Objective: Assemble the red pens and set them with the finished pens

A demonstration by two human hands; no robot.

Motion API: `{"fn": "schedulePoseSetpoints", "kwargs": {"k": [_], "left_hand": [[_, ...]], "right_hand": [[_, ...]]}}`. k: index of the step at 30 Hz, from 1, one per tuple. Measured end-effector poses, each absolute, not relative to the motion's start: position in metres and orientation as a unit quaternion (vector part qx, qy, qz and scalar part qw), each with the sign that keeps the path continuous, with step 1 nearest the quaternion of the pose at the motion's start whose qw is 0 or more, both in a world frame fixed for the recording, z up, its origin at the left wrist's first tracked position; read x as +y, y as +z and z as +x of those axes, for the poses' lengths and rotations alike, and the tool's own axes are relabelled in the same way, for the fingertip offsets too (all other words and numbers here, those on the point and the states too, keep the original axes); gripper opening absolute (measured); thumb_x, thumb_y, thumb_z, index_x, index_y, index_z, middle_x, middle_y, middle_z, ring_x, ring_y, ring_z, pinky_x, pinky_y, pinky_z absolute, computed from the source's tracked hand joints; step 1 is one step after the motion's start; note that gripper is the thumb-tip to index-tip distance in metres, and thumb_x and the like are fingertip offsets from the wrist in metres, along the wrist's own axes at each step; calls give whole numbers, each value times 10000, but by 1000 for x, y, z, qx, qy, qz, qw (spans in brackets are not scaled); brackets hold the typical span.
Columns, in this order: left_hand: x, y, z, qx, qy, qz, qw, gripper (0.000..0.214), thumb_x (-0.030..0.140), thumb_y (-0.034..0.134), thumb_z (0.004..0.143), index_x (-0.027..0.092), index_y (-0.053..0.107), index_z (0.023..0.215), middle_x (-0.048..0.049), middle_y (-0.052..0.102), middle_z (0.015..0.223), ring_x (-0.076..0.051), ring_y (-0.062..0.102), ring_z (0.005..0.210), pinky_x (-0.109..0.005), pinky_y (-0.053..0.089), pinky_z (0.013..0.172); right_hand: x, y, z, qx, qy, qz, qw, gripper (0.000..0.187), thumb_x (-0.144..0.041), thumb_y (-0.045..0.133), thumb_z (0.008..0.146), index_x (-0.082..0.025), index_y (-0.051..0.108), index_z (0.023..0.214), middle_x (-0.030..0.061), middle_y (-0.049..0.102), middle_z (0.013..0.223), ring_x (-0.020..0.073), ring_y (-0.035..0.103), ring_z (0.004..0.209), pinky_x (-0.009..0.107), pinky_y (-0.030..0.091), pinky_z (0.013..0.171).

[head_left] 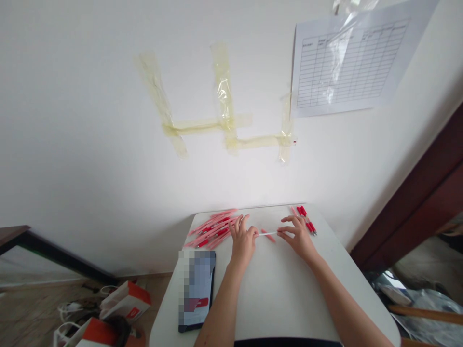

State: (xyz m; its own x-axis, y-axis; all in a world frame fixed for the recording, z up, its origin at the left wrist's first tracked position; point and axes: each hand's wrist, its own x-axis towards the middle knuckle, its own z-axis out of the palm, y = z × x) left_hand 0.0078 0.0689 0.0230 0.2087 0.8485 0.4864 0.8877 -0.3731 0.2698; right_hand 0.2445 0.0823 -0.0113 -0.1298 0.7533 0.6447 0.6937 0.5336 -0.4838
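Note:
My left hand [243, 239] and my right hand [297, 235] are on a small white table [275, 289], both pinching the ends of a thin white pen refill [267, 233] held level between them. A pink pen barrel [268, 235] lies just under the refill. A heap of several pink and red pen parts [211, 228] lies left of my left hand. A few finished red pens [306, 219] lie behind my right hand near the wall.
A tablet [197, 289] lies on the table's left front. A ruled paper sheet [350, 62] and strips of old tape [224, 111] are on the wall. Orange-and-white bags [125, 301] sit on the floor at left; a dark wooden door frame [415, 202] stands right.

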Motion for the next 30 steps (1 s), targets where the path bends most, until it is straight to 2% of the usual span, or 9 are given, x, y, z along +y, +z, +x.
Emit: {"fn": "schedulePoseSetpoints", "kwargs": {"k": [9,11,13,15,17,22,26,30], "left_hand": [[68,24,11,-567,-290,-770,37,106,201,593,903,253,686,900,-68,493,1468,-330,352,1442,-725,206,1173],[68,24,12,-573,-300,-762,43,159,233,603,906,264,674,1045,-94,495,1462,-325,377,1426,-710,232,1171],[67,24,14,-588,-314,-744,51,327,267,606,911,248,601,1238,-135,498,1450,-321,401,1408,-691,263,1167],[66,23,17,-605,-321,-726,56,425,281,611,910,217,541,1323,-161,504,1432,-323,413,1397,-682,277,1163],[63,21,22,-612,-314,-724,52,382,267,626,897,224,580,1274,-154,504,1422,-328,408,1397,-686,264,1165],[58,13,32,-593,-271,-758,23,194,291,650,885,333,719,1061,-85,462,1468,-351,364,1415,-722,205,1161],[57,10,34,-594,-250,-765,9,243,345,640,895,397,721,1118,-72,464,1486,-357,356,1408,-744,212,1140],[57,10,37,-601,-249,-759,14,230,384,644,892,392,720,1108,-77,487,1474,-355,358,1409,-755,203,1132]], "right_hand": [[83,-10,246,-752,58,-484,444,201,-457,664,895,-314,805,875,89,669,1140,332,545,1157,593,479,987],[83,-10,247,-748,55,-487,448,216,-465,658,899,-311,804,862,91,669,1136,334,536,1163,596,467,994],[84,-11,248,-736,44,-497,457,235,-477,651,901,-304,798,840,91,669,1130,333,524,1169,600,445,1013],[85,-13,251,-717,29,-513,470,248,-485,648,900,-292,787,833,92,664,1127,333,513,1174,598,432,1021],[87,-16,253,-695,16,-531,483,249,-477,643,902,-277,775,836,97,654,1134,333,502,1179,581,444,1003],[89,-21,259,-666,-18,-563,489,206,-411,662,884,-247,757,804,109,645,1115,343,487,1177,549,456,969],[88,-21,257,-670,-30,-565,480,182,-378,671,872,-241,757,791,111,642,1097,347,497,1173,545,458,958],[86,-19,254,-682,-30,-558,472,165,-366,678,870,-250,758,785,104,643,1101,346,497,1173,544,469,952]]}}
